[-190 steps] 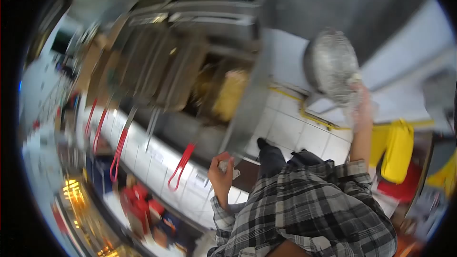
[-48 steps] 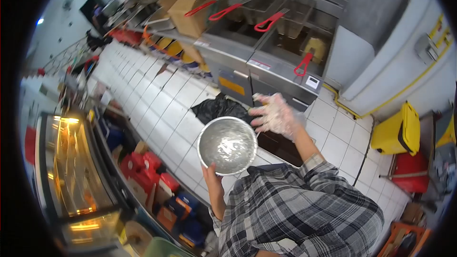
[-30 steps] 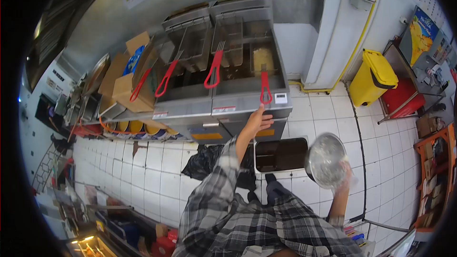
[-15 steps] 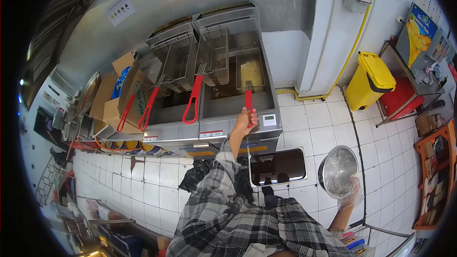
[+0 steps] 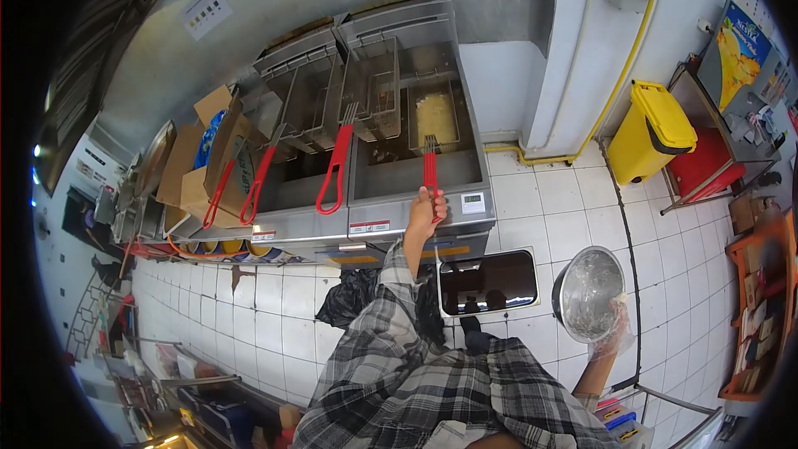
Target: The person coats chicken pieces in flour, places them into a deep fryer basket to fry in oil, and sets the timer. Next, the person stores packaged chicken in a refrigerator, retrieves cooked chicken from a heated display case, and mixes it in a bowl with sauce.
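My left hand (image 5: 426, 212) is closed around the red handle of a fryer basket (image 5: 456, 138) at the fryer's front right. Pale yellow food (image 5: 435, 115) lies in that basket, down in the oil. Out to the right, my right hand (image 5: 613, 334), in a clear plastic glove, grips the rim of a steel mixing bowl (image 5: 592, 293). The bowl is tilted, and whitish residue coats its inside. Other wire baskets (image 5: 371, 83) with red handles (image 5: 335, 170) rest raised at the back of the fryer (image 5: 374, 193), left of my left hand.
A small timer (image 5: 473, 203) sits on the fryer's front edge. On the floor below are a tray of dark liquid (image 5: 488, 283) and a black plastic bag (image 5: 345, 298). A yellow bin (image 5: 652, 129) stands at the right, a cardboard box (image 5: 218, 175) left of the baskets.
The view has shifted slightly. My left hand sits a little nearer to me against the fryer's edge, still on the handle. My right hand keeps the bowl at about the same place.
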A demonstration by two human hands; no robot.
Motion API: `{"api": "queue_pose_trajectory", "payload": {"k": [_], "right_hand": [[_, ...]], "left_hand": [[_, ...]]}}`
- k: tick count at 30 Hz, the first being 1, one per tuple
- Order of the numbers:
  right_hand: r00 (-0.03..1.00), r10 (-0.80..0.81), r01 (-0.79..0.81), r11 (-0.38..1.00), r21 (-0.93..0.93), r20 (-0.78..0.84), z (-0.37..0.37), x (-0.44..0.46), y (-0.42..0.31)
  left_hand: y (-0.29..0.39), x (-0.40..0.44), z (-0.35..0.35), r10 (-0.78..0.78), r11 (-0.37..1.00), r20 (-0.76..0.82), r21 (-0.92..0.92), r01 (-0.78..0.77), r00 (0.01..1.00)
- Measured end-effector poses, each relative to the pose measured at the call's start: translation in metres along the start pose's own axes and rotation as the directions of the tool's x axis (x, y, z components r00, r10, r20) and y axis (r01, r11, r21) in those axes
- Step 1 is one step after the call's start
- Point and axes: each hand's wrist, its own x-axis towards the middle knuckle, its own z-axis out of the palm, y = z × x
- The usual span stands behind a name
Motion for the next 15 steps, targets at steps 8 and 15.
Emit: {"api": "queue_pose_trajectory", "payload": {"k": [8,15], "right_hand": [[0.999,-0.037,0.037,0.999,0.0,-0.007,0.002,0.002,0.002],[0.998,-0.056,0.054,0.998,-0.039,-0.041,-0.012,0.007,0.005]], "left_hand": [[0.017,-0.016,-0.043,0.088,0.988,0.026,-0.128,-0.083,0.996],[0.026,-0.025,-0.02,-0.022,0.99,-0.067,0.138,0.031,0.998]]}}
